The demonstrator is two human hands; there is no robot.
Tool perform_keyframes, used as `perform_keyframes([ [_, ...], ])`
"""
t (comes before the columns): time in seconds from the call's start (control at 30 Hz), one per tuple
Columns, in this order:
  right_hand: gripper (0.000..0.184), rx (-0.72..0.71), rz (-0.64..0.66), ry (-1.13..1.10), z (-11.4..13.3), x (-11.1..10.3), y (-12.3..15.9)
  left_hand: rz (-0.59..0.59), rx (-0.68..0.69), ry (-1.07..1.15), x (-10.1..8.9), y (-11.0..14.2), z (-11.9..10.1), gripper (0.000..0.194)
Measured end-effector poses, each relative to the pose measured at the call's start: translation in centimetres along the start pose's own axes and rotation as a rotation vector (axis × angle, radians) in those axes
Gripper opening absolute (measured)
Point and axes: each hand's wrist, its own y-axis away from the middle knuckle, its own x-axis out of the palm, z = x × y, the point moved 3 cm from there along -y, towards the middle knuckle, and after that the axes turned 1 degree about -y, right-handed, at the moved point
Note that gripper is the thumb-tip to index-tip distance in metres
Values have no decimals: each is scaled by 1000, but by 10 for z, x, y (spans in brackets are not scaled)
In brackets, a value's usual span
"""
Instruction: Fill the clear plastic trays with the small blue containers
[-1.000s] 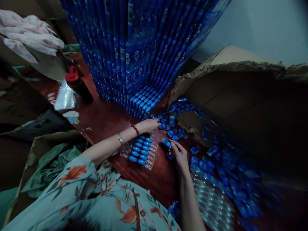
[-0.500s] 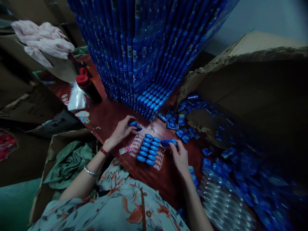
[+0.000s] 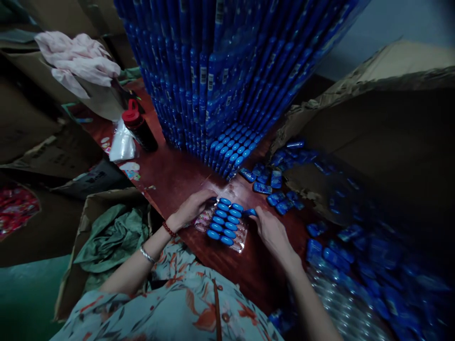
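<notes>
A clear moulded tray [image 3: 241, 240] lies on the red-brown table before me, with two rows of glossy blue rounded cases [image 3: 220, 221] standing in its middle. Bare pockets show along its left and right sides. At the tray's far left corner, my left hand [image 3: 195, 207] is closed on a blue case, now mostly hidden by the fingers. My right hand [image 3: 270, 231] pinches another blue case [image 3: 250, 212] at the tray's right edge, close to the far end of the rows.
Tall stacks of packed blue cases [image 3: 220, 90] rise behind the tray. Loose blue cases [image 3: 284, 206] spill from a torn cardboard box [image 3: 355, 102] at right. Empty clear trays [image 3: 350, 298] lie near right. A red-capped bottle [image 3: 139, 125] and plastic bags [image 3: 122, 142] stand left.
My left hand has brought its blue case in to the tray's far left corner. The right hand's case has come down beside the tray's right edge. The whole view has shifted slightly.
</notes>
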Motion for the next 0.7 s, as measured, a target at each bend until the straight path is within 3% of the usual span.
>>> perform_keyframes([
  [0.13, 18, -63, 38, 173, 10, -7, -5, 246, 41, -87, -4, -10, -10, 27],
  [0.3, 29, -123, 19, 288, 27, -3, -6, 333, 24, -164, -4, -16, -14, 22],
  [0.4, 29, -113, 28, 246, 27, -5, -8, 288, 33, -173, 0, -11, -13, 28],
  [0.57, 30, -102, 236, -123, -7, -17, -19, 171, 54, -98, 3, 2, -7, 35],
  [0.63, 34, -28, 123, -175, -26, -24, -30, 100, 77, -80, -2, 1, -9, 36],
  [0.7, 31, 63, -32, -88, -42, -28, -45, 12, 87, -78, -10, -8, -16, 35],
])
